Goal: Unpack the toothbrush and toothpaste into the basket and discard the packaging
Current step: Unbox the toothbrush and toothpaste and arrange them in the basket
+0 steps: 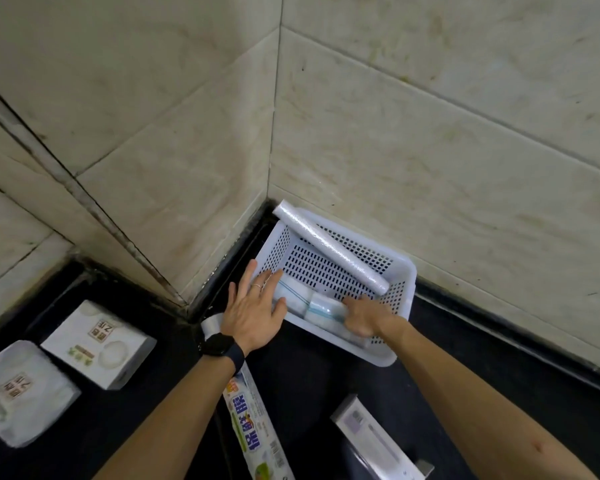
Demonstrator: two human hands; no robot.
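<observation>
Apparently right hand (362, 317) grips tube (326, 308) in basket (400, 271)

head | looks steeply down | near basket (400, 268), tiled corner

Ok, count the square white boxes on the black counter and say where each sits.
2. One white box lies on the black counter left of the left hand; the other box sits beside it, nearer the left frame edge. More may lie outside the view.
</observation>
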